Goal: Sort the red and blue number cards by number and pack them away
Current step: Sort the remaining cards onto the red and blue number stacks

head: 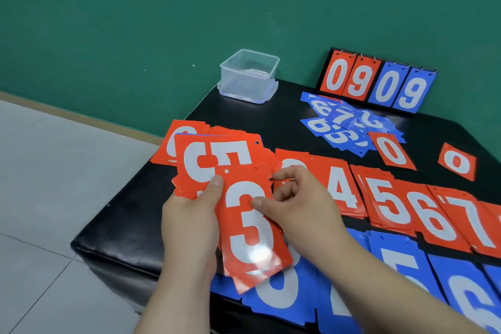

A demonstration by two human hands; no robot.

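Red 3 card (249,228) pinched in my right hand (301,209), left hand (189,222) gripping the stack (214,160); lay it squarely beside the 4s (343,190).

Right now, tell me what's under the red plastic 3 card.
A red plastic 5 card, then other red cards with numbers covered, all in the left hand.

Bright even light, probably overhead; glare patch on red 3 card (245,238); wide-angle bending at edges.
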